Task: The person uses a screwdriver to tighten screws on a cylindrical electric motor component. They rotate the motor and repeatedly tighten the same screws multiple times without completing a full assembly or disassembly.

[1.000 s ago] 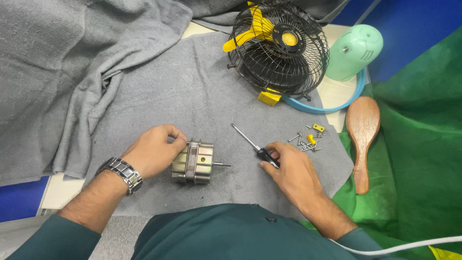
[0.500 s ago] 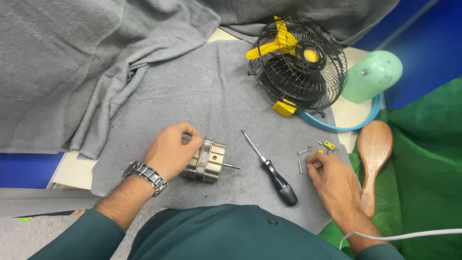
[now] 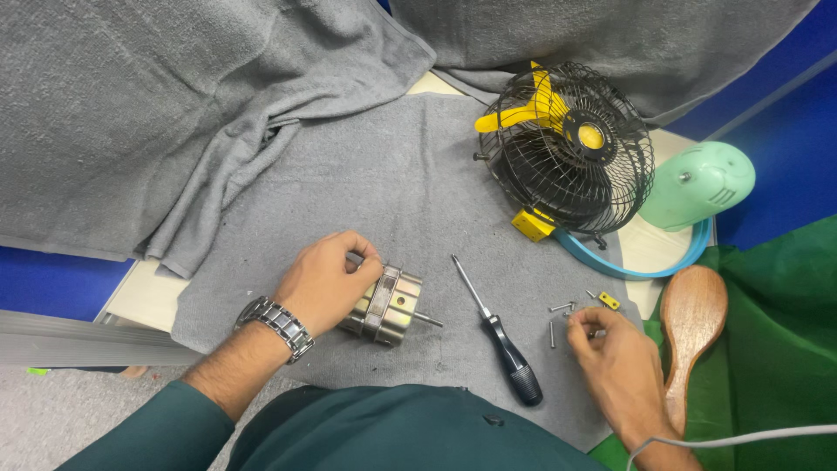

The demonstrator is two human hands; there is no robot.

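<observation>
A small metal motor [image 3: 389,306] is held on the grey towel [image 3: 384,192] by the left hand [image 3: 327,283], which is curled around the motor's back end with the fingers [image 3: 362,255] bent over its top. The motor's thin shaft sticks out toward 4 o'clock, and its long side runs from 10 o'clock to 4 o'clock. At 3 o'clock from the motor, a screwdriver [image 3: 497,336] with a black handle is lying loose on the towel, touched by no hand; its tip points to 11 o'clock and its handle to 5 o'clock. Farther to 3 o'clock, the right hand [image 3: 615,362] is seen with its fingertips [image 3: 582,324] pinched close together at a little pile of screws [image 3: 562,314]; whether a screw is gripped cannot be told. A tiny yellow piece [image 3: 609,302] lies just beside the screws. A wooden brush [image 3: 690,336] is laid at 3 o'clock from that hand. Farther away, at 12 o'clock from the screws, a black wire fan [image 3: 567,153] with yellow blades is seen, and a pale green cover [image 3: 697,185] is set next to it.
</observation>
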